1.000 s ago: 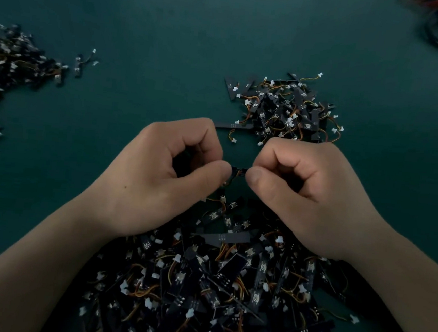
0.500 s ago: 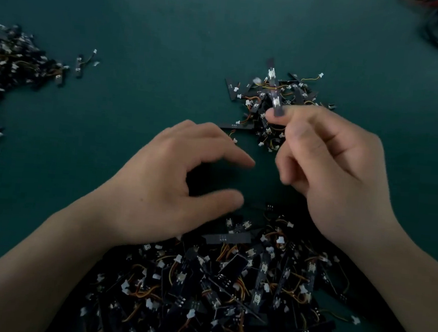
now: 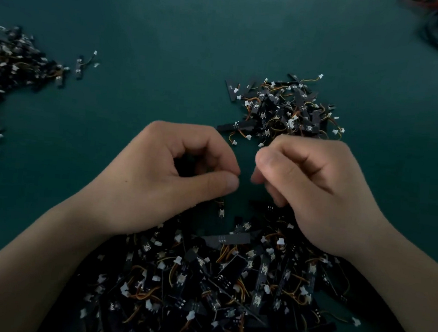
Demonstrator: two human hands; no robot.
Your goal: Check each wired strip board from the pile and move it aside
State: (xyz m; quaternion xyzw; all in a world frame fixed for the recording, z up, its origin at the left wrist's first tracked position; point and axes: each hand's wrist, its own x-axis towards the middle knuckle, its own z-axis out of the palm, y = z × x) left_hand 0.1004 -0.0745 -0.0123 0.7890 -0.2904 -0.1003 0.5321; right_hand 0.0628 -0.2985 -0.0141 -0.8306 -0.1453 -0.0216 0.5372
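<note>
Two hands hover over the far edge of the near pile of black wired strip boards (image 3: 215, 284). The left hand (image 3: 158, 181) presses thumb to forefinger, on what I cannot tell; the right hand (image 3: 313, 192) curls, nothing visible in it. Best to tease one board free of the tangled wires.

Single head-worn wide-angle view, facing forward and steeply down onto the green table (image 3: 170, 42), close above the left hand (image 3: 163, 179) and right hand (image 3: 316, 193) at mid-frame, forearms (image 3: 31, 268) entering from the bottom corners, nearest pile of boards (image 3: 215, 284) cut by the lower edge.
</note>
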